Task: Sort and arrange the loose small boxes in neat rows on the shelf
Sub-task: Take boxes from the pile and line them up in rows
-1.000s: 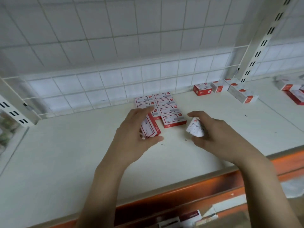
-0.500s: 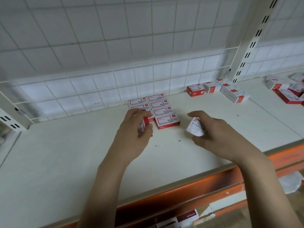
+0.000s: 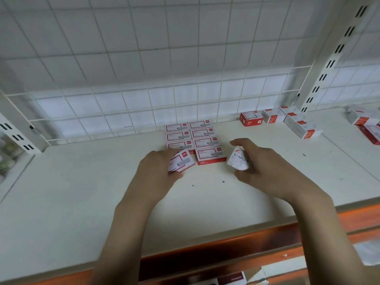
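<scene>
Holding a small red-and-white box [image 3: 181, 162] just in front of the block of boxes [image 3: 193, 138], the left hand [image 3: 156, 173] pinches its edges — likely light, stiff card, best gripped by the sides. Right of the block, the right hand [image 3: 265, 167] clasps a white staples box [image 3: 238, 159] — loose boxes [image 3: 287, 122] lie further right.

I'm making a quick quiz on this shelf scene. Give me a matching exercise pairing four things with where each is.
Things:
1. red-and-white box
2. white STAPLES box
3. neat block of boxes
4. loose pile of boxes

Places:
A. back right of the shelf
B. in the right hand
C. in the left hand
D. shelf middle, by the wire grid

Pairs: 1-C, 2-B, 3-D, 4-A
</scene>
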The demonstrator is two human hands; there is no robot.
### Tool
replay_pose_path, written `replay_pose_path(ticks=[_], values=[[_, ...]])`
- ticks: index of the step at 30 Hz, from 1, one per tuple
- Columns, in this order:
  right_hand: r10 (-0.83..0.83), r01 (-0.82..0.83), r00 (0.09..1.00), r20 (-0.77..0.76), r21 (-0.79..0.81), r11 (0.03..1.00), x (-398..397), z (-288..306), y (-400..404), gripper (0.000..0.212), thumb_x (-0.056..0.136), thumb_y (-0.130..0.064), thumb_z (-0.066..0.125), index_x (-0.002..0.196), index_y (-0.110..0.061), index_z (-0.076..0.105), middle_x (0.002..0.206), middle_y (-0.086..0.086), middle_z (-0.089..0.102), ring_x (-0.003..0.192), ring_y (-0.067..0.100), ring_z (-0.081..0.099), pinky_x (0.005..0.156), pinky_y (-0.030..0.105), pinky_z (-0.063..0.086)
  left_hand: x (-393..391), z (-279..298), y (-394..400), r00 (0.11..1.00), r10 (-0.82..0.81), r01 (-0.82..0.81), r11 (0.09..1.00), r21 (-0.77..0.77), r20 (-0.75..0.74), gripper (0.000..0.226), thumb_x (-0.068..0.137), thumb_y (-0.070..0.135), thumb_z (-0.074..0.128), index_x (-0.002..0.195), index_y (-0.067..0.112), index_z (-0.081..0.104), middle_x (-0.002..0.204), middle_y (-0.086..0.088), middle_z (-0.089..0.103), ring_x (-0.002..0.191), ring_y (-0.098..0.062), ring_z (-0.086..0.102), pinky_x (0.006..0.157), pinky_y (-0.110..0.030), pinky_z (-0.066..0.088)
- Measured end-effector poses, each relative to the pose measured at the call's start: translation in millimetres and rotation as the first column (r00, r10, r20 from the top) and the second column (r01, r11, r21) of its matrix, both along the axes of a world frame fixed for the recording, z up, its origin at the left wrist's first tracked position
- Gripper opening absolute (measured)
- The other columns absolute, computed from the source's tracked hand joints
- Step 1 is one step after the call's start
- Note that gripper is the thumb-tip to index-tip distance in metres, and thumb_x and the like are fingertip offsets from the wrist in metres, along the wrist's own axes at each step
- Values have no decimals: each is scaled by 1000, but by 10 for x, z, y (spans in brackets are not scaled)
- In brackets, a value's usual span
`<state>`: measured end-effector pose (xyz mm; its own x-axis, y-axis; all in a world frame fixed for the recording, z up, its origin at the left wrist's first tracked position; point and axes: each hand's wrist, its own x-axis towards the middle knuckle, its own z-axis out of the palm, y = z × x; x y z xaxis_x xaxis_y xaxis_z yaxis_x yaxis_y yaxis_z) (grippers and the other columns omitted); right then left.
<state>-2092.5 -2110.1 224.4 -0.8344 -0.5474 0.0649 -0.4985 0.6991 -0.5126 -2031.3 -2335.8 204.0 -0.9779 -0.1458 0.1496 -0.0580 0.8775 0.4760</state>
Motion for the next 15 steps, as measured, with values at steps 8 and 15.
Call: replay_pose_path(ticks=[8,15], values=[[31,-31,999,17,-1,1000,-48,-15,-24,57,84,-20,60,132,-30,33,105,-5,59,90,18,56,79,33,46,33,-9,57,999,12,-5,986,-167,40,44,88,23,60,131,27,52,138,2,43,120,-20,44,95,-23,35],[45,-46,998,32,14,999,-58,-26,-43,56,84,-21,60,133,-30,33,109,-5,58,92,17,56,79,32,47,0,-37,82,999,-4,13,984,-175,50,31,93,18,52,124,20,60,132,4,52,120,-13,49,95,-13,29]])
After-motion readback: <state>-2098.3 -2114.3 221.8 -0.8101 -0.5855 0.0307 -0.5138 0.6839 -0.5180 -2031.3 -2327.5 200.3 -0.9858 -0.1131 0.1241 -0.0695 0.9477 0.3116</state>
